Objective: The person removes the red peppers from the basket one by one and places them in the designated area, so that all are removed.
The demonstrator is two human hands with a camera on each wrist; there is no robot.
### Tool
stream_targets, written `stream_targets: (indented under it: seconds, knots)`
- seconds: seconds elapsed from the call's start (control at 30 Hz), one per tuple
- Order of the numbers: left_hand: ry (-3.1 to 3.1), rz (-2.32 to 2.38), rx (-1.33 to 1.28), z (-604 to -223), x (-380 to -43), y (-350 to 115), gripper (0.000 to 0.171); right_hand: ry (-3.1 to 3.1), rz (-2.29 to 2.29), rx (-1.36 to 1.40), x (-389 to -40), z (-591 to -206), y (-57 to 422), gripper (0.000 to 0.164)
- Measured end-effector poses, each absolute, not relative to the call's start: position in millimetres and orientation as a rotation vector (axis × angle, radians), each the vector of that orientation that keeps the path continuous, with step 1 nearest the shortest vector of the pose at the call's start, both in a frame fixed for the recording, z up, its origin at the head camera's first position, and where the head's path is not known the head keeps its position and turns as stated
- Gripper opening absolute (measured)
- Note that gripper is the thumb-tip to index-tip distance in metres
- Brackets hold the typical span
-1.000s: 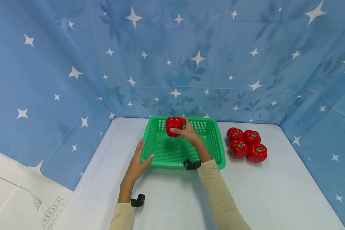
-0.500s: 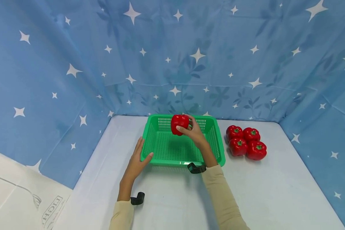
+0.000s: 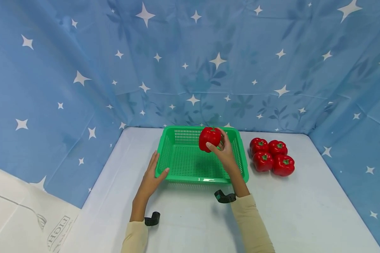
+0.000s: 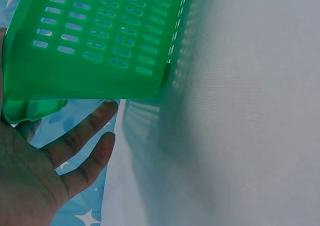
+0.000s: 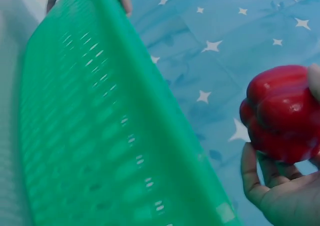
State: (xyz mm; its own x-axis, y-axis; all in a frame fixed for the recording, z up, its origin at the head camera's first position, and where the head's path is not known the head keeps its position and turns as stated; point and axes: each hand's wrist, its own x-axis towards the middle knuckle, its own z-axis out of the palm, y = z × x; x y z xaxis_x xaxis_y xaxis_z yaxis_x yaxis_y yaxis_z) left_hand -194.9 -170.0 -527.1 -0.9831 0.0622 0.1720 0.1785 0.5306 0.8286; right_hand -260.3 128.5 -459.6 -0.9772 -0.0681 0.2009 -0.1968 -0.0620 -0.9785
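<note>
A red bell pepper (image 3: 209, 139) with a green stem is held above the green plastic basket (image 3: 202, 180) by my right hand (image 3: 224, 153). Thumb and fingers grip its right side; in the right wrist view the pepper (image 5: 280, 113) hangs clear of the basket wall (image 5: 100, 116). My left hand (image 3: 151, 178) rests at the basket's front left corner, fingers extended along the outside and thumb on the rim. The left wrist view has these straight fingers (image 4: 82, 171) beside the slotted wall (image 4: 105, 41). Inside the basket, the visible floor holds nothing.
Several red bell peppers (image 3: 273, 158) stand in a cluster on the white table (image 3: 190, 221), right of the basket. A blue curtain (image 3: 177, 70) with white stars hangs behind and on both sides. A white printed sheet (image 3: 28, 214) lies at lower left.
My right hand has carried the held pepper to the right across the basket. The left hand stays at the basket's corner, and the clustered peppers remain in place.
</note>
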Motion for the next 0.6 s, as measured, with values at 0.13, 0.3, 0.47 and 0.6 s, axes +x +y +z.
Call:
stream_targets:
  seconds: [0.13,0.3,0.47,0.6]
  knots:
    - [-2.643,-1.440,-0.207,-529,-196,-170,0.084,-2.022,2.185,0.283,-250,-465,136,0.075]
    - [-2.632,-1.449,-0.218,-530,-196,-170,0.084,-1.966,2.153,0.283,-236,-473,146,0.079]
    - [-2.629,-1.458,-0.215,-530,-195,-170,0.084,-1.912,2.163,0.285,-223,-479,155,0.081]
    - [-2.626,-1.458,-0.219,-529,-195,-170,0.084,-1.881,2.105,0.263,-211,-480,164,0.083]
